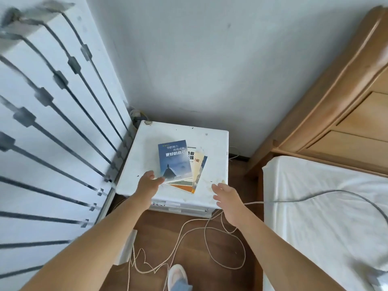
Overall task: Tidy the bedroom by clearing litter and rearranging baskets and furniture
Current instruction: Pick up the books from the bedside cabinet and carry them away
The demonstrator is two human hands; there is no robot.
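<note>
A white bedside cabinet point(147, 156) stands in the corner between the wardrobe and the bed. On its top lies a fanned stack of books point(175, 159), a blue one uppermost. My left hand point(148, 182) reaches over the cabinet's front edge, fingers spread, its fingertips at the lower left corner of the blue book. My right hand point(225, 198) hovers open with straight fingers near the cabinet's front right corner, holding nothing.
A white wardrobe point(52, 143) with long grey handles fills the left. A bed with a white sheet point(325, 206) and wooden headboard point(336, 101) is on the right. Loose cords point(199, 244) loop over the wooden floor. A slippered foot point(178, 276) is below.
</note>
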